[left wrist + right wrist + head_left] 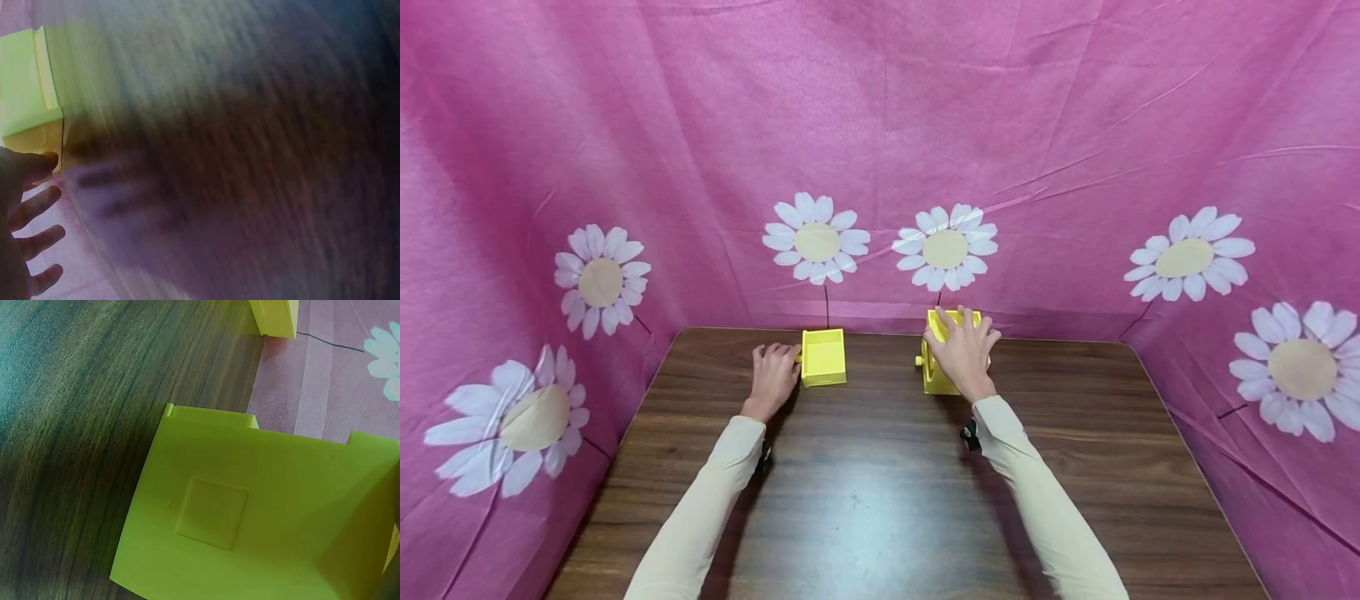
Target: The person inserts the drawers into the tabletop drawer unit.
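A small open-topped yellow drawer (pixel 824 357) sits near the table's back edge, left of centre. My left hand (pixel 772 373) is at its left side, thumb and forefinger closing on the small knob there. In the left wrist view the other fingers (pixel 45 242) spread apart beside the drawer (pixel 19 78). To the right stands a yellow box (pixel 942 383) with a round knob (pixel 919 361) on its left side. My right hand (pixel 964 357) grips this box from above, fingers spread across its top. In the right wrist view a recessed square marks the box's broad side (pixel 212 515).
Both things stand on a dark wood-grain table (pixel 865 500). A pink cloth (pixel 880 125) printed with white daisies hangs behind and at both sides, close to the back edge. Bare tabletop separates the drawer from the box.
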